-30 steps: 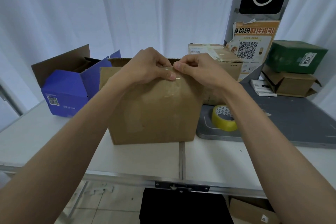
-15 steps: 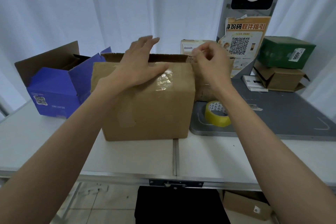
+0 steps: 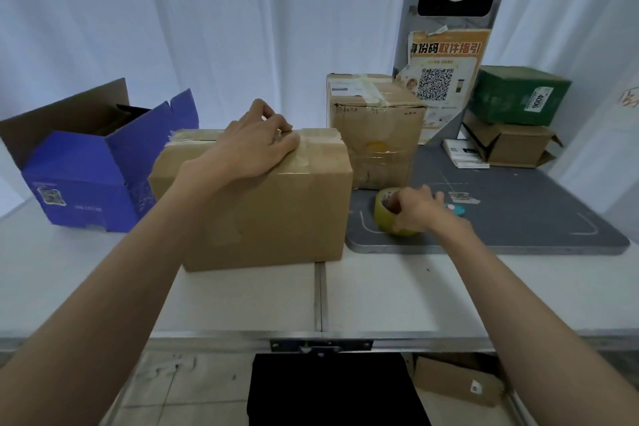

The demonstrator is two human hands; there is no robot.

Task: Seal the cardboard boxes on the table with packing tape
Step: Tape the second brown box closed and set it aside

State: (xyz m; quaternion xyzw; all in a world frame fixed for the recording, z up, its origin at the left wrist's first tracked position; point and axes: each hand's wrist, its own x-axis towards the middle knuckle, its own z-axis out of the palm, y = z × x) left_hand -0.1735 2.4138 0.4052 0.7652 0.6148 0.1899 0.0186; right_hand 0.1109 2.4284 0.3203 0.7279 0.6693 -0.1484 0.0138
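An open blue box stands far left on the table. Beside it, the left hand lies flat, fingers relaxed, pressing the taped top of the brown box. Right of that, on the grey mat, the right hand grips the yellow tape roll, fingers curled round it.

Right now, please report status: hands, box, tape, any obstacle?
Left hand rests flat on brown box, flaps closed, tape along top seam. Right hand grips yellow tape roll on grey mat. Nothing between roll and box.
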